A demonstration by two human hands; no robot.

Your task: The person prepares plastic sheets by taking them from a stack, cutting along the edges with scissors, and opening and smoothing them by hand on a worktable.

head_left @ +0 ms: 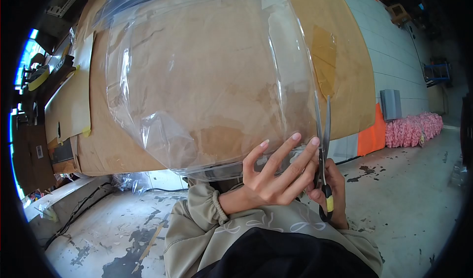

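Note:
A pair of scissors (322, 152) with dark handles and a yellow band is in my right hand (336, 187), which is closed around the handles. The blades point away from me and stand slightly apart along the right edge of a clear plastic sheet (197, 76). My left hand (283, 174) lies at the near edge of the plastic, fingers stretched and spread, its index fingertip close to the scissors. Its thumb is mostly hidden. Under the plastic is a cardboard-covered table (352, 76), with a strip of brown tape (324, 61) beyond the blade tips.
More folded clear plastic (140, 0) lies at the far left of the table. A paper sheet (71, 91) hangs at the left edge. On the floor at right are a pink bundle (413, 130), an orange sheet (371, 132) and a grey block (390, 104). Cables (74, 216) run at lower left.

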